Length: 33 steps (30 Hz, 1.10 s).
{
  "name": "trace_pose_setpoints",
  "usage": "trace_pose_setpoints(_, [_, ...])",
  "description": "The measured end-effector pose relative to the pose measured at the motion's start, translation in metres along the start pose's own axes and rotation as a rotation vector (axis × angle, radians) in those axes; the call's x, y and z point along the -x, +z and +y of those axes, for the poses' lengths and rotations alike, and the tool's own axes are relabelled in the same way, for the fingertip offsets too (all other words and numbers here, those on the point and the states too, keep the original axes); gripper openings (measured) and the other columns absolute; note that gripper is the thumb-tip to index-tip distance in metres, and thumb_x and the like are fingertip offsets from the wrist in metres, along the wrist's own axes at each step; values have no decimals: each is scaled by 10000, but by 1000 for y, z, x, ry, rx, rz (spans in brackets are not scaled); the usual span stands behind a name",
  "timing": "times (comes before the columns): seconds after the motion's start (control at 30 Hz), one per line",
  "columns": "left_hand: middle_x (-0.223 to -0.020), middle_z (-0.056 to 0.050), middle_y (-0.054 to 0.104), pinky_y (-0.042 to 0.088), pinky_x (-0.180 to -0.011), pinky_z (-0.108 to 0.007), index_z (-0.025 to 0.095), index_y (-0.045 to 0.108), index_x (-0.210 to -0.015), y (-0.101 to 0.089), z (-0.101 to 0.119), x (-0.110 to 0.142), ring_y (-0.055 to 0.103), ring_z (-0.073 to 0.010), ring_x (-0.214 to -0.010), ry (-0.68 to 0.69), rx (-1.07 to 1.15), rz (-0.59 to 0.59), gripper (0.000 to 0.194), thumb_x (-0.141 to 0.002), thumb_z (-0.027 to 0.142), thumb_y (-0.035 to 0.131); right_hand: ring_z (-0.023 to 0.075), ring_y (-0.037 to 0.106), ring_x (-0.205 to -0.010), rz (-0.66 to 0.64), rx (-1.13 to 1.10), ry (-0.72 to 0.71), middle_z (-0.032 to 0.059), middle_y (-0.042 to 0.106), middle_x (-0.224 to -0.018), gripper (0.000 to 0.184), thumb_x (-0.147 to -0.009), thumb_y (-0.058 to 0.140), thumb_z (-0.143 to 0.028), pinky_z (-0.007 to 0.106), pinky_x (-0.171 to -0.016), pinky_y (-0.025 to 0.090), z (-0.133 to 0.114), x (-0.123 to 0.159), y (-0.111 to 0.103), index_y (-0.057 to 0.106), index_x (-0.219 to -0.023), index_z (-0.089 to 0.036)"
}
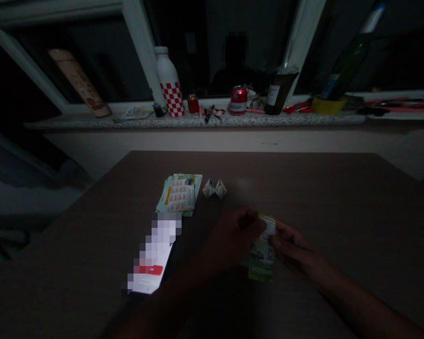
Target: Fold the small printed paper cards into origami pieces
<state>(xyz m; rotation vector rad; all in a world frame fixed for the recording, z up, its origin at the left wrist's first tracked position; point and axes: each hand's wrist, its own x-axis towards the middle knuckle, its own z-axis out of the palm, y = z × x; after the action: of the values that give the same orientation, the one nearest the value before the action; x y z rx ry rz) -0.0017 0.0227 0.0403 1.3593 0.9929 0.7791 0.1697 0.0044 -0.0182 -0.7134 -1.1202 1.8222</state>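
Both of my hands are over the brown table, at one narrow green printed paper slip (262, 259) that hangs upright between them. My left hand (235, 235) pinches its upper left part, the thumb lying across the front. From the other side, the fingers and thumb of my right hand (293, 247) close on its right edge. Dim light hides whether the slip is folded. Beyond my left hand stands a small folded paper piece (215, 189) with two peaks. To its left lies a stack of similar printed paper slips (178, 195).
A phone (153, 270) with a lit, partly blurred screen lies left of my left forearm. Along the stone windowsill (191, 121) stand a checkered white bottle (170, 84), a red can (239, 100), a dark cup (279, 92), a tan bottle (81, 84) and a green bottle (349, 56).
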Motion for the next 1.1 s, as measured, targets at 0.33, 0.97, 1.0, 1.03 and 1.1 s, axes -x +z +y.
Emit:
trace_pose_setpoints(0.33, [-756, 5, 586, 419, -616, -231, 171, 576, -838, -3, -17, 0, 532, -117, -667, 7, -99, 194, 146, -795, 302, 626, 154, 652, -909, 173, -91, 29, 36, 688, -1082, 509, -801, 682, -212, 298, -830, 479, 1, 6, -12, 500, -1272, -277])
trace_pose_setpoints(0.97, [-579, 71, 422, 312, -488, -198, 186, 396, -639, 9, -66, -2, 391, -81, -531, -87, -20, 176, 349, -710, 328, 708, 173, 659, -900, 283, 146, 99, 46, 693, -1074, 662, -788, 692, -323, 331, -817, 505, 1, 12, -6, 358, -1358, -273])
trace_pose_setpoints(1.0, [-577, 70, 425, 313, -486, -199, 187, 396, -636, 9, -67, -2, 401, -82, -527, -88, -26, 179, 352, -714, 337, 705, 176, 658, -916, 283, 147, 92, 50, 687, -1095, 657, -791, 689, -325, 336, -831, 503, 1, 12, -6, 359, -1357, -276])
trace_pose_setpoints(1.03, [-573, 69, 425, 314, -483, -200, 187, 396, -635, 9, -67, -2, 408, -83, -523, -91, -32, 185, 353, -715, 342, 703, 179, 656, -930, 280, 149, 84, 54, 679, -1118, 652, -795, 684, -325, 342, -842, 501, 0, 12, -6, 359, -1358, -279])
trace_pose_setpoints(1.1, [-563, 71, 422, 318, -475, -200, 188, 397, -629, 9, -66, -1, 418, -85, -512, -107, -44, 195, 355, -710, 339, 708, 181, 655, -935, 277, 158, 68, 59, 664, -1155, 638, -802, 676, -322, 352, -845, 504, -1, 12, -6, 362, -1357, -289])
